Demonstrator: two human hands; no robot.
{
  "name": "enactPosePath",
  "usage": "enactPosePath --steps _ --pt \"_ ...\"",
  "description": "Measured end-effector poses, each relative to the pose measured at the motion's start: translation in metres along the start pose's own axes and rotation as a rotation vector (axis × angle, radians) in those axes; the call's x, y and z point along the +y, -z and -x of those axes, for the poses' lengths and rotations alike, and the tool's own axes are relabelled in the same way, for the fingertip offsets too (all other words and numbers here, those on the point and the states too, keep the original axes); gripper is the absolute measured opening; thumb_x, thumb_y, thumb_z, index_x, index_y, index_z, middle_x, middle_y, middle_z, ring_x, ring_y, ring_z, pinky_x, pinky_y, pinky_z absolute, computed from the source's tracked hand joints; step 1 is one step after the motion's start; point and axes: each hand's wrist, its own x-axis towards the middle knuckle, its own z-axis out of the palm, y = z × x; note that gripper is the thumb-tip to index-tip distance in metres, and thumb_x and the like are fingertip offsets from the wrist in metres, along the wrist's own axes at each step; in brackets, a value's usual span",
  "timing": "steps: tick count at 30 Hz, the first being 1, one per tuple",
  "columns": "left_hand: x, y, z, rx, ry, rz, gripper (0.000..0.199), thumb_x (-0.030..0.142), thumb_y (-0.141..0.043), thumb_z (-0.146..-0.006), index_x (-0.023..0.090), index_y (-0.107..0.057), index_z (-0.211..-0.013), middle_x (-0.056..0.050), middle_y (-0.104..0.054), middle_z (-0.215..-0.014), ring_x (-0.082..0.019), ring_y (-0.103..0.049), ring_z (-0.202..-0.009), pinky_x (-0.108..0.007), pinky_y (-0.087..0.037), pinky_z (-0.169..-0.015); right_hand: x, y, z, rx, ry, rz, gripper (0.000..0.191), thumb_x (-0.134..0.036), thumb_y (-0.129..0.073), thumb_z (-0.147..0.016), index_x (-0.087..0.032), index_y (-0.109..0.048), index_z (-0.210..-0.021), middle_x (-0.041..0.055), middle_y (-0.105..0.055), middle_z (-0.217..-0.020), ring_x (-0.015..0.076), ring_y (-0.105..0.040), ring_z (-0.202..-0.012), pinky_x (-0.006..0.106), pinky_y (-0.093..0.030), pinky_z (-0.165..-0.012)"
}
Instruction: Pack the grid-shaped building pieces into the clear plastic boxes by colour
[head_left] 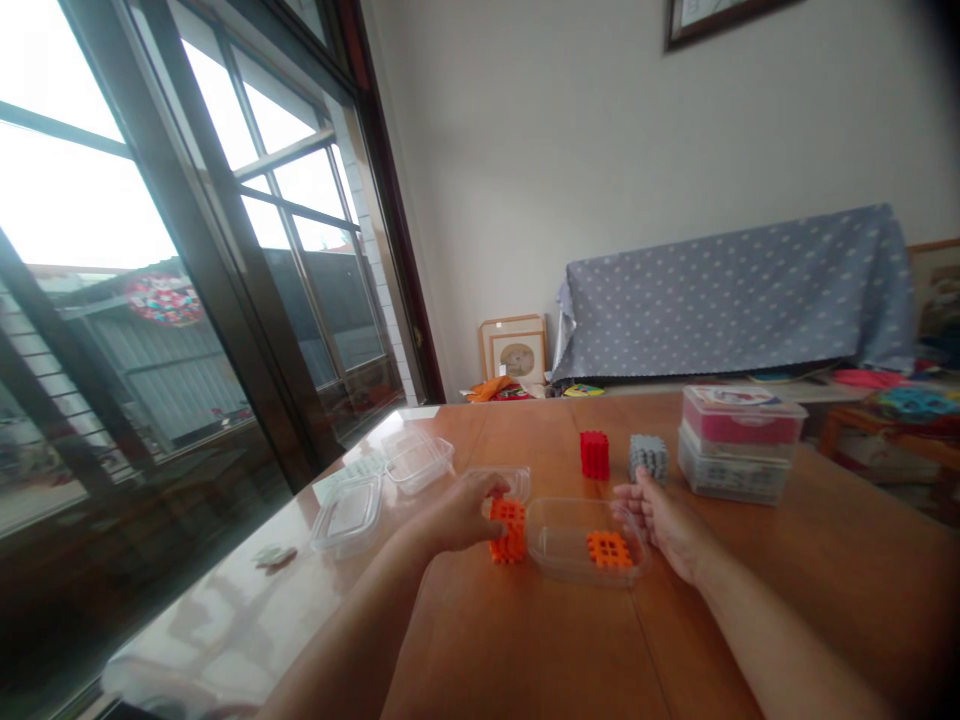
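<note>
My left hand [466, 512] is closed on a stack of orange lattice blocks [508, 545] that stands on the table, thumb on the near side and fingers behind. Just right of the stack is a clear plastic container [559, 560] with one flat orange lattice piece [609, 549] inside. My right hand [667, 525] is at the container's right end, thumb raised and fingers apart, some seen through or over the clear rim. Whether those fingers touch the wall I cannot tell. Beyond them stand a grey block cube [648, 457] and a red block cube [595, 456].
On the right of the wooden table [525, 650] stand stacked clear boxes [739, 450], the upper one pinkish inside. Clear plastic containers [349, 515] and a small pale item [274, 556] lie at left, near the window. A clear lid or tray [517, 482] is behind the orange stack.
</note>
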Motion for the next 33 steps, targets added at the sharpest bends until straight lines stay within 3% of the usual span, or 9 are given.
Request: enactPosePath --steps 3,7,11,14,20,33 --pt "0.009 0.000 -0.003 0.033 -0.013 0.011 0.048 0.022 -0.070 -0.071 0.022 -0.061 -0.119 -0.007 -0.064 -0.120 -0.024 -0.060 -0.108 -0.036 -0.049 -0.094 0.000 0.000 0.000 0.006 0.003 0.004 0.050 -0.061 -0.048 -0.095 -0.016 -0.068 -0.096 0.0140 -0.076 -0.089 0.0193 -0.073 -0.077 0.026 -0.056 -0.063" --pt "0.039 -0.005 -0.014 0.070 -0.068 0.005 0.045 0.028 -0.072 -0.073 0.023 -0.061 -0.117 -0.005 -0.065 -0.117 -0.023 -0.060 -0.105 -0.034 -0.048 -0.092 -0.001 -0.002 0.001 0.018 0.011 0.007 0.050 -0.063 -0.050 -0.093 -0.016 -0.068 -0.096 0.0131 -0.076 -0.089 0.0195 -0.073 -0.079 0.026 -0.055 -0.062" --pt "0.073 -0.028 -0.032 0.008 -0.118 -0.010 0.038 0.025 -0.071 -0.070 0.022 -0.064 -0.108 -0.004 -0.066 -0.109 -0.021 -0.060 -0.099 -0.030 -0.048 -0.086 -0.003 -0.003 0.003 0.016 0.015 0.009 0.050 -0.063 -0.049 -0.094 -0.017 -0.067 -0.095 0.0121 -0.076 -0.087 0.0192 -0.072 -0.078 0.026 -0.055 -0.062" --pt "0.086 -0.053 -0.046 -0.068 -0.115 -0.007 0.039 0.024 -0.069 -0.069 0.024 -0.065 -0.108 -0.003 -0.065 -0.107 -0.020 -0.061 -0.094 -0.027 -0.049 -0.081 -0.003 -0.003 0.003 0.013 0.022 0.006 0.051 -0.064 -0.048 -0.094 -0.017 -0.067 -0.095 0.0114 -0.075 -0.085 0.0191 -0.072 -0.075 0.027 -0.055 -0.062" --pt "0.086 -0.088 -0.068 -0.145 -0.086 -0.044 0.039 0.031 -0.071 -0.068 0.026 -0.067 -0.106 -0.002 -0.066 -0.106 -0.021 -0.062 -0.089 -0.027 -0.047 -0.073 -0.005 -0.003 0.004 0.011 0.032 -0.004 0.051 -0.065 -0.049 -0.092 -0.018 -0.067 -0.096 0.0097 -0.075 -0.082 0.0179 -0.070 -0.066 0.028 -0.054 -0.059" --pt "0.081 -0.103 -0.077 -0.207 0.020 -0.051 0.042 0.038 -0.076 -0.063 0.025 -0.068 -0.102 0.000 -0.069 -0.094 -0.017 -0.060 -0.076 -0.023 -0.037 -0.057 -0.009 -0.004 0.007 0.018 0.045 -0.002 0.051 -0.064 -0.049 -0.093 -0.017 -0.067 -0.096 0.0098 -0.075 -0.082 0.0167 -0.070 -0.065 0.026 -0.053 -0.056"
